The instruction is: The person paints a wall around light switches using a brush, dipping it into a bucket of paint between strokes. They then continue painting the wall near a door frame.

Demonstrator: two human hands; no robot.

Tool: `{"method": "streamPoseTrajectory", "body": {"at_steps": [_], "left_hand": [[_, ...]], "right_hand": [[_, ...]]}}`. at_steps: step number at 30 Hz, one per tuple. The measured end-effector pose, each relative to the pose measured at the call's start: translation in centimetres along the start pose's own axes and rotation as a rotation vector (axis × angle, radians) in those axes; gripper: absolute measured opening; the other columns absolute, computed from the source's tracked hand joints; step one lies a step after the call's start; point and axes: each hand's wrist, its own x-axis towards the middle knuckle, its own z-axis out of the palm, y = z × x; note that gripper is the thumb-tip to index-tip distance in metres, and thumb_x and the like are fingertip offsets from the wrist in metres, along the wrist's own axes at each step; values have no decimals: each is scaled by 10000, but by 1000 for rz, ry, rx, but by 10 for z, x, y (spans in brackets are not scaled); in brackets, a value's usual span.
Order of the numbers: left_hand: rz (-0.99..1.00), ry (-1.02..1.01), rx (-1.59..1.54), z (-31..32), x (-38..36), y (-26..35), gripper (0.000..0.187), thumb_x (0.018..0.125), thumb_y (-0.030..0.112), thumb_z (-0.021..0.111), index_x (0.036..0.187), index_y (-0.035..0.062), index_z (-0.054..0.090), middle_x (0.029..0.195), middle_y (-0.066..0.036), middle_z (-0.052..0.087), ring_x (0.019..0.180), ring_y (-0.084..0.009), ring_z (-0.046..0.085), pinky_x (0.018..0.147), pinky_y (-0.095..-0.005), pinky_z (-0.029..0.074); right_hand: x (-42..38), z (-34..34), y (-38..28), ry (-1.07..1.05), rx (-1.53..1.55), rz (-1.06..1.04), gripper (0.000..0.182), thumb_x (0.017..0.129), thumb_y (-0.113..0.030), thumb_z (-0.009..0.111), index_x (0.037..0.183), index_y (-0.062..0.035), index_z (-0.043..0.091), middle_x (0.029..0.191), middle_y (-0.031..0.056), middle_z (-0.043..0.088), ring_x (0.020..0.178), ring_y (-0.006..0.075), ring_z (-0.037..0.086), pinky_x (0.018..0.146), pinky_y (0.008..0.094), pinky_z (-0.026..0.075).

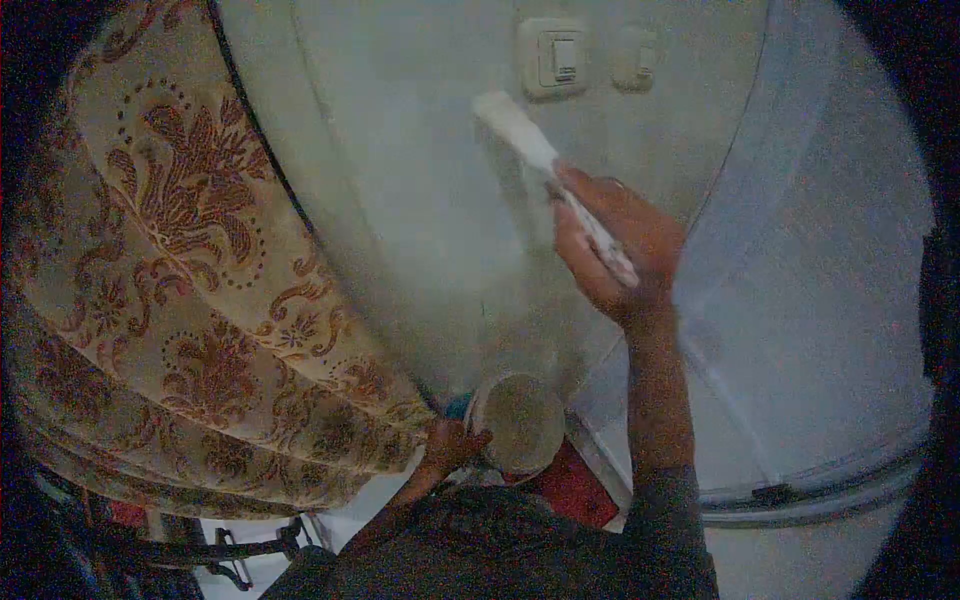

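Note:
My right hand [620, 235] is closed around the handle of a white paintbrush [520, 135]. The brush tip lies at the pale wall [410, 170], left of and below a light switch [562, 60]. Low in the view, close to my body, my left hand [455, 445] grips the left side of a round container [518, 425]. The container's inside looks pale and dim, and its contents cannot be made out.
A patterned curtain [210, 350] with red-brown flowers hangs at the left. A second wall switch [635, 60] is at the upper right. A whitish translucent panel [820, 300] fills the right side. Something red [575, 490] lies below the container.

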Motion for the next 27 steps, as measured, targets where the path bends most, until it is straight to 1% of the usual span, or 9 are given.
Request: {"method": "streamPoseTrajectory", "body": {"at_steps": [3,5,8,11,13,16,18,22,27], "left_hand": [[22,113,-145,14,-2,-9,523,725,482,660,511,8,595,441,-133,524,442,-267,562,479,-415,443],[47,225,-138,4,-5,-10,492,718,457,681,508,21,597,442,-122,529,433,-242,558,465,-408,445],[68,-253,-426,-27,-12,2,459,706,449,699,530,35,609,466,-118,551,420,-215,552,469,-410,458],[400,-168,467,18,-5,-21,434,717,451,692,570,47,634,492,-123,573,429,-213,561,501,-405,481],[-187,-42,-317,-17,-14,6,449,748,454,657,600,30,650,501,-129,583,474,-226,586,581,-392,496],[-34,59,151,-18,-8,14,443,738,414,680,605,-7,642,525,-151,597,521,-236,607,636,-405,502],[43,128,-100,-17,-8,13,477,732,429,679,580,-20,623,505,-159,581,529,-250,607,639,-406,504],[-209,-149,172,5,3,-3,565,726,512,641,682,-51,631,553,-187,593,562,-292,615,745,-442,484],[-87,-24,-118,-12,-8,1,648,745,555,587,917,-69,611,688,-209,626,619,-357,617,904,-473,385]], "right_hand": [[-8,19,8,-36,105,-33,331,683,-71,676,1012,-71,639,802,104,641,660,251,614,580,330,492],[-26,25,7,-462,-123,-9,354,674,-104,684,1021,-70,626,775,95,620,666,276,597,593,372,487],[-53,19,9,-452,145,3,348,713,-190,647,1042,-90,591,730,114,592,655,307,584,587,409,484],[-37,-4,-2,-568,-105,75,364,675,-143,675,1033,-98,624,767,80,612,681,286,598,607,387,490],[-18,-13,-16,-438,-176,42,363,679,-136,664,1038,-107,623,772,82,613,679,283,599,604,381,491],[4,-4,-19,-196,-118,10,363,685,-124,646,1047,-114,619,771,92,612,676,282,603,601,371,492],[12,4,-17,-90,11,8,364,687,-119,638,1051,-112,617,765,99,612,676,283,605,599,367,492],[-18,34,3,-280,-4,-120,382,694,-151,654,1063,-72,590,731,105,598,659,289,587,577,388,484],[-35,13,-4,-448,163,-120,401,669,-120,677,1062,-95,604,732,112,587,615,282,555,567,387,469]]}}
